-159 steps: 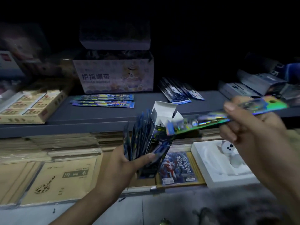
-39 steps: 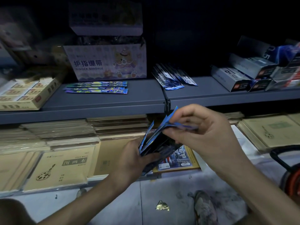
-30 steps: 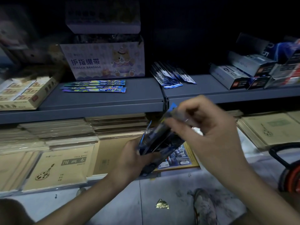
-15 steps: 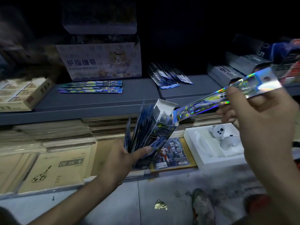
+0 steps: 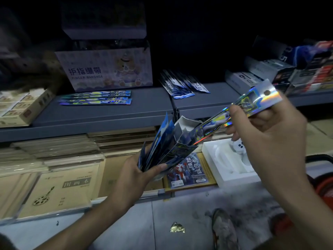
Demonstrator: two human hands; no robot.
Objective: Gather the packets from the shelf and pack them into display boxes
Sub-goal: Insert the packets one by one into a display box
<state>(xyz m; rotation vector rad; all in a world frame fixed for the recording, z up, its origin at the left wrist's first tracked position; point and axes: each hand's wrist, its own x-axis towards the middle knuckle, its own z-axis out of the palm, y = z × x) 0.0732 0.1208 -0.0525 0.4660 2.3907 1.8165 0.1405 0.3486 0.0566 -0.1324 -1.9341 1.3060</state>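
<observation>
Lying at the far left of the grey shelf [image 5: 108, 116] was a flat tan carton [image 5: 21, 107] of small labelled packs. Next stood a pale box printed "FINGER BANDAGE" [image 5: 108, 69], with four long holographic strips [image 5: 95, 98] laid flat just in front of it. Brown-covered sketchbooks [image 5: 59, 192] were stacked on the level below. At centre, the left hand [image 5: 137, 174] gripped a fan of blue packets [image 5: 156, 143] together with a narrow display box [image 5: 182, 139], held upright with its top flap open. Behind, on the shelf, lay a loose pile of blue packets [image 5: 180, 83]. The right hand [image 5: 270, 138] pinched the upper part of a long holographic packet [image 5: 234, 112], tilted down to the left, its lower end at the mouth of the display box. A white foam tray [image 5: 232, 166] sat below. Grey boxes [image 5: 261, 73] were piled at the far right of the shelf.
</observation>
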